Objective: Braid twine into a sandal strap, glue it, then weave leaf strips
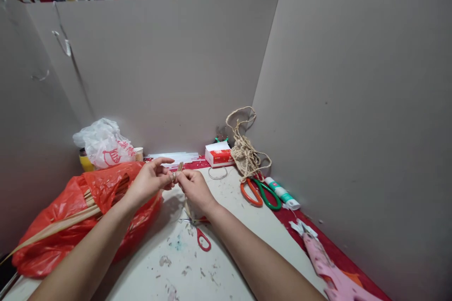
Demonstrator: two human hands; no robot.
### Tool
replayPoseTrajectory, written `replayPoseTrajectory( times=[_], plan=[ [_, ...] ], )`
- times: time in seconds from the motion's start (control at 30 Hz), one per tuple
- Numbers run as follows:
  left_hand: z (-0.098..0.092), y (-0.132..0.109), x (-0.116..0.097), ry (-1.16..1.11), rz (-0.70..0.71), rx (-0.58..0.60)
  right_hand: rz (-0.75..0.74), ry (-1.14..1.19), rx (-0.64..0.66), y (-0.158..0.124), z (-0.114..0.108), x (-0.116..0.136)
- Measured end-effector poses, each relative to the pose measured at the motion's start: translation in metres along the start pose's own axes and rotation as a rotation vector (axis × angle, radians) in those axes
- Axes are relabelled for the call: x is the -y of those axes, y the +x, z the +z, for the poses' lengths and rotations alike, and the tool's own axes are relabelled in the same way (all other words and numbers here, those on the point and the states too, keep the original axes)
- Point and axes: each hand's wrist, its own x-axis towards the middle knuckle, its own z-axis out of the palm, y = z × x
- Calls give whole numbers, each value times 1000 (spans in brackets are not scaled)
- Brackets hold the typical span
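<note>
My left hand and my right hand meet above the white table board. Both pinch a small bundle of tan dried strips, whose short ends stick up between the fingertips. A pale tail of it hangs beneath my right hand. The left thumb and index finger press at the bundle's side, while another left finger stretches out. Below the hands lie red-handled scissors, blades pointing left. Under and beside my left forearm sits a red plastic bag with long tan strips poking out.
Behind stand a white plastic bag, a paper cup and a red tissue box. Toward the right lie coiled rope, orange and green handles, a white-green roll and a pink glue gun. Grey partitions enclose the table.
</note>
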Motion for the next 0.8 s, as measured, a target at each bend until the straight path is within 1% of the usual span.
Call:
replayPoseTrajectory(
  times=[0.07,0.17,0.2,0.27,0.37,0.43,0.5,0.53,0.57,0.67,0.7,0.73,0.8],
  plan=[
    [7,-1,3,96,60,-65,23,45,-26,0,1,-2],
    [21,-3,10,326,239,-231,71,110,-74,1,3,-5],
    [26,-5,13,388,290,-271,88,129,-91,2,3,-6],
    [32,-8,17,459,347,-290,117,167,-116,3,2,-8],
    [32,-11,13,467,345,-234,145,220,-101,5,-2,-7],
    [27,-11,4,423,332,-277,152,249,-51,6,-6,-4],
    [20,-9,-5,356,304,-359,154,270,26,6,-9,0],
    [17,-7,-9,313,270,-359,154,278,72,6,-11,3],
    [15,-6,-10,256,218,-308,155,285,120,5,-12,5],
    [12,-1,-7,66,54,-35,156,290,239,3,-13,8],
    [12,0,-5,19,14,33,154,287,268,2,-13,9],
    [13,0,-2,-14,-15,73,152,282,290,2,-13,9],
    [13,1,2,-60,-62,101,147,269,317,1,-13,9]
  ],
)
